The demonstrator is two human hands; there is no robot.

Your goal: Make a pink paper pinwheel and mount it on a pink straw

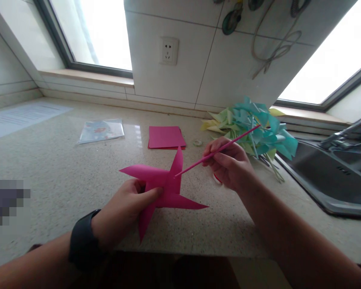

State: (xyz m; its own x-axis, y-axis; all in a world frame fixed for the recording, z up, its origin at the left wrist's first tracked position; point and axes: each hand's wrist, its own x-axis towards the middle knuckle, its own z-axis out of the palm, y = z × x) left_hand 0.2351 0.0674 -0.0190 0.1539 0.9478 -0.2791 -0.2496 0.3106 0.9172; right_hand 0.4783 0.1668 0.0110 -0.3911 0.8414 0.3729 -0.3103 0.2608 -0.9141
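Observation:
My left hand (135, 198) grips a bright pink paper pinwheel (168, 182) near its middle, thumb on top and the other fingers underneath. Four-pointed blades spread out from it, just above the counter. Between thumb and fingers of my right hand (228, 162) is a thin pink stick (228, 143), slanting up to the right. Its lower end meets the pinwheel near the centre; whether it is fixed there I cannot tell. Part of a red-edged round thing (217, 178) shows below my right hand. Beyond the pinwheel lies a stack of pink paper squares (166, 137).
Blue and yellow-green paper pinwheels (258, 124) on sticks lie heaped at the back right, beside a steel sink (313, 180). A small pale ring (197, 142) sits near the paper stack. Further left are a clear packet (101, 131) and a printed sheet (24, 118).

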